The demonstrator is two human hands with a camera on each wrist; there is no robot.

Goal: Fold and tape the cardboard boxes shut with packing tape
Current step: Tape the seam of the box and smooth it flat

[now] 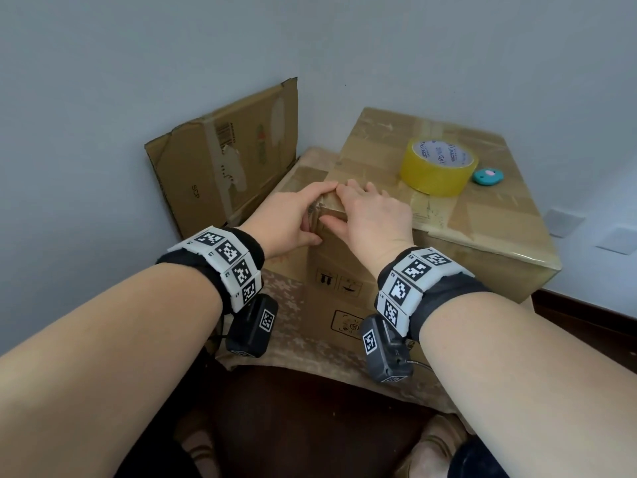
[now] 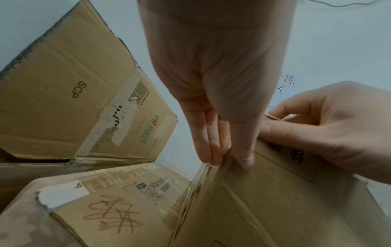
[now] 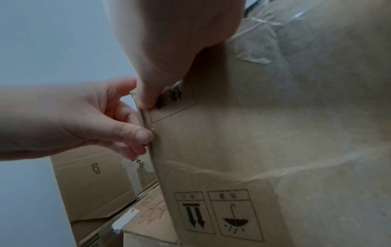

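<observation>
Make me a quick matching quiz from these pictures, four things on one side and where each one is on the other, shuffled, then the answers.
Things
1. tape roll
2. teal gadget
3. flattened box
4. both hands

Places
A. leaning against the wall
B. on the taped box's near top corner
C. on top of the taped box
D. just right of the tape roll

Pairs: 1-C, 2-D, 3-A, 4-B

Taped box (image 1: 444, 215) sits closed in front of me, brown cardboard, top and edges wrapped in glossy clear tape, handling symbols printed on the near face. Yellow tape roll (image 1: 438, 166) lies flat on its top, at 1 o'clock from my hands. Second box (image 1: 296, 174) below at 11 o'clock. Flattened box (image 1: 220, 160) leans on the wall, 10 o'clock.
</observation>
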